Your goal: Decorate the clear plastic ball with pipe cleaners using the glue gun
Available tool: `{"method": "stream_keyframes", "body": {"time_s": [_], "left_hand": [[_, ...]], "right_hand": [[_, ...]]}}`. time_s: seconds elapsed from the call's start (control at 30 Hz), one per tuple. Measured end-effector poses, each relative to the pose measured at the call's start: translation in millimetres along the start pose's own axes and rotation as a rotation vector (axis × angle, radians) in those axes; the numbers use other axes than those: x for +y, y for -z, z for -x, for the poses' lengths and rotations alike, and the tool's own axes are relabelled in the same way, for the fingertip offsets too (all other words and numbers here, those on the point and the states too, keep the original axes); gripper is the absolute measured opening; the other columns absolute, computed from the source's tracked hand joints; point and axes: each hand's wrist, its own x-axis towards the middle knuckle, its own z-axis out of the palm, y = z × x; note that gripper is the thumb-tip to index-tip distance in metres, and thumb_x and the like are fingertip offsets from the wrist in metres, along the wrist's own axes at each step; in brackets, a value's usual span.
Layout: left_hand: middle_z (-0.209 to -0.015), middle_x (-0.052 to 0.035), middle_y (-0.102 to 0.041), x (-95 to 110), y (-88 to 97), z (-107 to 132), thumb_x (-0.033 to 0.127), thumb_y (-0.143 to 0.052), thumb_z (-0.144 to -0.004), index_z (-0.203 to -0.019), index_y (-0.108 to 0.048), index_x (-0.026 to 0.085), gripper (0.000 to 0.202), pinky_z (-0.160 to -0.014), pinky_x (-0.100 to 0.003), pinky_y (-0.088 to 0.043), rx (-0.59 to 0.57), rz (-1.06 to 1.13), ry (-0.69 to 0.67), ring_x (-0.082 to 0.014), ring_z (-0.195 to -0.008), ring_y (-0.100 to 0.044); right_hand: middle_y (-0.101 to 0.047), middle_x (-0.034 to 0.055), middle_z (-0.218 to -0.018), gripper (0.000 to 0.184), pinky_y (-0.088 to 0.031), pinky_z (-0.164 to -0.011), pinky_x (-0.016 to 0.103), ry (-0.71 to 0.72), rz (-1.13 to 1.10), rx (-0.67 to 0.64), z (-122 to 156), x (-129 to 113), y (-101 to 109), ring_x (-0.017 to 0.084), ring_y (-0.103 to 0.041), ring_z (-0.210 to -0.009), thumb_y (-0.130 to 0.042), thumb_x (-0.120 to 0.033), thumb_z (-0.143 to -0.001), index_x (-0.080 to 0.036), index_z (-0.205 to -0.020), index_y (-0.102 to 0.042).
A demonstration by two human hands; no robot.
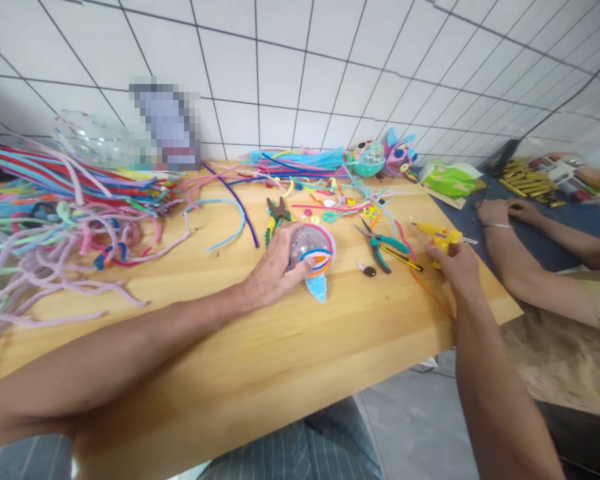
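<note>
My left hand (275, 270) grips a clear plastic ball (305, 243) with pipe cleaners curved round it in pink, blue, white and orange. A light-blue pipe-cleaner fin (317, 288) sticks out at its lower edge. At the table's right side, my right hand (457, 267) is wrapped round a yellow hot glue gun (440, 235), its nozzle pointing left. Between the hands lie teal-handled pliers (383, 247), a yellow-and-black utility knife (403, 256) and a small dark oval piece (367, 270). Green-and-yellow-handled pliers (276, 217) rest just behind my left hand.
Bundled and tangled pipe cleaners (80, 227) cover the table's left. Finished-looking decorated balls (367, 159) stand by the tiled wall, near a blue pipe-cleaner bundle (300, 161). A co-worker's arms (515, 260) rest on a dark surface at right, beside a green packet (450, 179).
</note>
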Motion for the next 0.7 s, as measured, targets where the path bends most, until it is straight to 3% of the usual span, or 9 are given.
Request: {"method": "stream_keyframes", "body": {"time_s": [0.07,0.17,0.3,0.4,0.57,0.7], "left_hand": [[-0.156,-0.0202,-0.049,0,-0.1,-1,0.053,-0.057,-0.105,-0.156,-0.037,0.019,0.064,-0.127,-0.056,-0.042,0.003,-0.002,-0.017,-0.0329,-0.149,-0.049],[-0.155,-0.0197,-0.051,1,0.1,-2,0.052,-0.057,-0.105,-0.155,-0.038,0.019,0.064,-0.127,-0.054,-0.042,0.009,-0.007,-0.033,-0.0324,-0.147,-0.050],[-0.156,-0.0205,-0.050,1,-0.5,-2,0.050,-0.058,-0.104,-0.156,-0.037,0.018,0.064,-0.127,-0.055,-0.041,0.003,-0.007,-0.022,-0.0336,-0.149,-0.049],[-0.156,-0.0207,-0.050,0,-0.9,-1,0.050,-0.058,-0.105,-0.157,-0.036,0.019,0.065,-0.127,-0.056,-0.042,-0.003,-0.008,-0.028,-0.0336,-0.149,-0.048],[-0.156,-0.0197,-0.050,0,0.5,-1,0.052,-0.057,-0.105,-0.158,-0.036,0.019,0.065,-0.128,-0.053,-0.041,-0.013,-0.008,-0.022,-0.0330,-0.150,-0.048],[-0.156,-0.0205,-0.049,0,0.7,-1,0.051,-0.058,-0.106,-0.157,-0.036,0.018,0.065,-0.128,-0.054,-0.041,-0.012,-0.018,-0.041,-0.0335,-0.150,-0.048]], "right_hand": [[-0.052,-0.0049,-0.050,0.040,-0.033,-0.052,0.033,-0.144,-0.020,-0.087,-8,-16,-2,0.008,-0.044,-0.047,-0.088,-0.042,-0.074,-0.021,-0.056,-0.059],[-0.061,-0.0008,-0.056,0.033,-0.035,-0.053,0.034,-0.309,-0.094,-0.161,-13,-40,-3,0.009,-0.049,-0.050,-0.082,-0.040,-0.080,-0.012,-0.068,-0.071],[-0.079,0.0095,-0.090,0.023,-0.049,-0.063,0.031,-0.351,-0.233,-0.195,-1,-69,2,0.013,-0.067,-0.067,-0.079,-0.033,-0.085,-0.011,-0.093,-0.078],[-0.083,0.0113,-0.108,0.022,-0.059,-0.075,0.033,-0.267,-0.315,-0.301,26,-90,11,0.019,-0.076,-0.082,-0.082,-0.031,-0.084,-0.018,-0.103,-0.083],[-0.082,0.0067,-0.085,0.022,-0.062,-0.065,0.032,0.013,-0.316,-0.518,83,-128,17,0.024,-0.077,-0.077,-0.089,-0.045,-0.081,-0.026,-0.091,-0.084],[-0.080,0.0057,-0.087,0.024,-0.062,-0.063,0.033,0.138,-0.278,-0.571,103,-154,5,0.024,-0.075,-0.075,-0.084,-0.050,-0.085,-0.026,-0.085,-0.079]]}}
